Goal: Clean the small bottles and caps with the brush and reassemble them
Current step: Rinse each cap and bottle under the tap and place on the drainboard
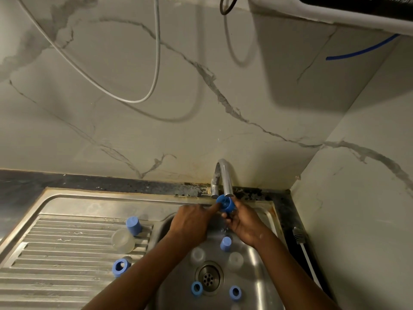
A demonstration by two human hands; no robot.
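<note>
Right hand (243,222) gripped a blue cap (225,203) just under the tap (223,177), fingers curled round it, water falling past into the basin (257,265). Left hand (192,222) had its forefinger straight, tip at the cap's open mouth; its other fingers were hidden, so could not tell whether it held anything. In the basin: a second cap (225,243), two clear bottles (197,255), two more caps (197,287) beside the drain (209,277). On the drainboard (67,242): an upright cap (133,225) touching another clear bottle (123,240), and a cap on its side (120,267).
</note>
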